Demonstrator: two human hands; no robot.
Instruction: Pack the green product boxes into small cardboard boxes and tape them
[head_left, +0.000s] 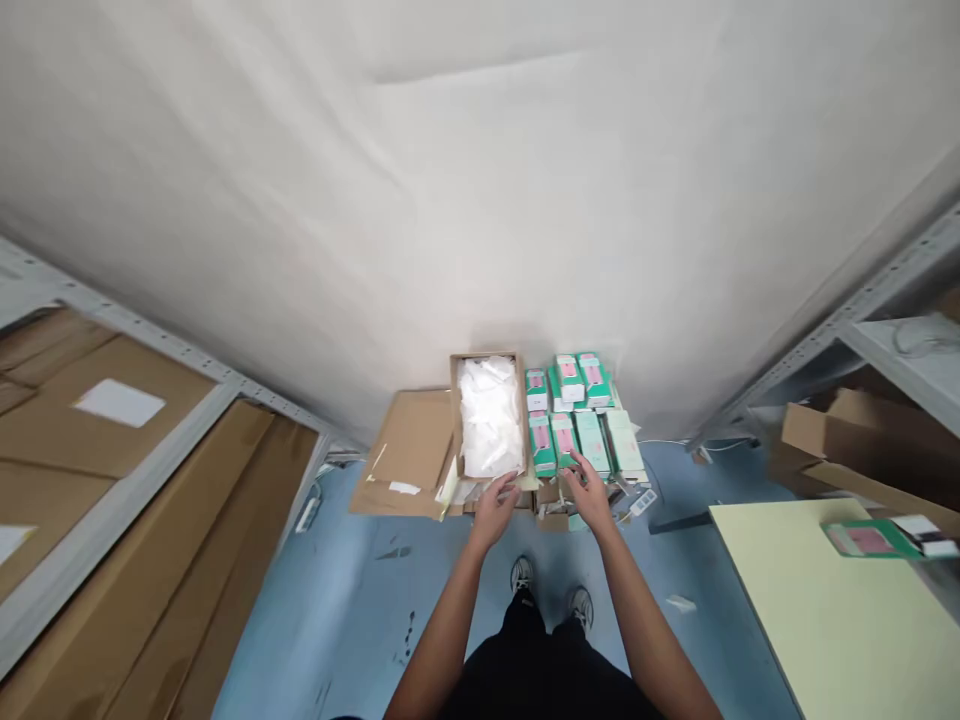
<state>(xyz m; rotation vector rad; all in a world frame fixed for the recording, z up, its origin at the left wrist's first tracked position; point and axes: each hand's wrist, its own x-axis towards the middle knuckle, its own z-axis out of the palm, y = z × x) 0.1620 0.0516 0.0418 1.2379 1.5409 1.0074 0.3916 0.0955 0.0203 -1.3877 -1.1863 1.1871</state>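
My left hand [495,510] is at the near right corner of an open cardboard box [454,420] filled with crumpled white packets or wrapping [491,415]. Its fingers are apart, and nothing shows in them. My right hand [589,497] hovers over the near edge of a group of green and white boxes [564,438], fingers spread and empty. Several of these boxes have a pink panel on top, and some are stacked at the back. Whether either hand touches the boxes I cannot tell.
A flattened cardboard piece [411,440] lies left of the open box. Metal shelving with large cartons [187,560] stands at left. A pale table [832,590] at right bears a green package [870,540], with an open carton [862,440] behind. A pale wall [510,200] rises ahead.
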